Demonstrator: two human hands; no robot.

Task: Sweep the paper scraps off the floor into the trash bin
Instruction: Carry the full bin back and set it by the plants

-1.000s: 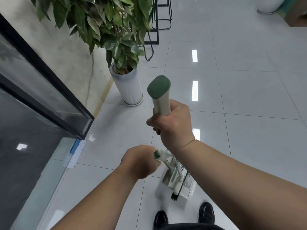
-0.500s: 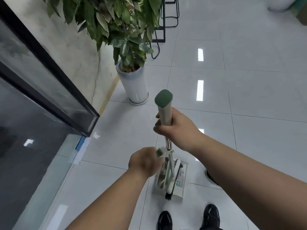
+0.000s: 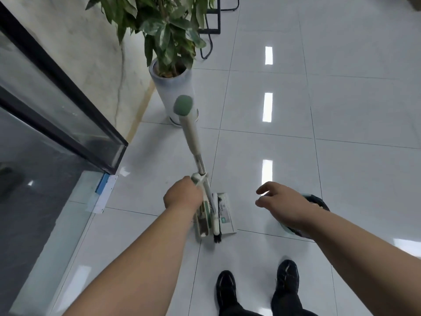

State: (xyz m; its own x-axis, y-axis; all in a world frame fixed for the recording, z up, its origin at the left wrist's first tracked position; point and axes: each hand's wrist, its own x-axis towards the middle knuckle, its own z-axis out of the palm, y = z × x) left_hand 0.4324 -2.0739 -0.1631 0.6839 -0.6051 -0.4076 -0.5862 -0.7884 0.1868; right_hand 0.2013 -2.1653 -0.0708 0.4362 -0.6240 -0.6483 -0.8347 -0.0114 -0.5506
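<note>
Paper scraps cannot be made out anywhere on the floor [image 3: 341, 156]. Nearest, the left hand [image 3: 182, 197] is wrapped with curled fingers round the broom [image 3: 192, 135] and dustpan [image 3: 225, 210], clipped together and kept upright, probably for one-handed carrying. The right hand [image 3: 282, 201] is held free, fingers loosely spread and empty, above the trash bin [image 3: 317, 201], which is half hidden beneath its wrist. Farther off, a potted plant [image 3: 166, 85] is seen by the wall.
</note>
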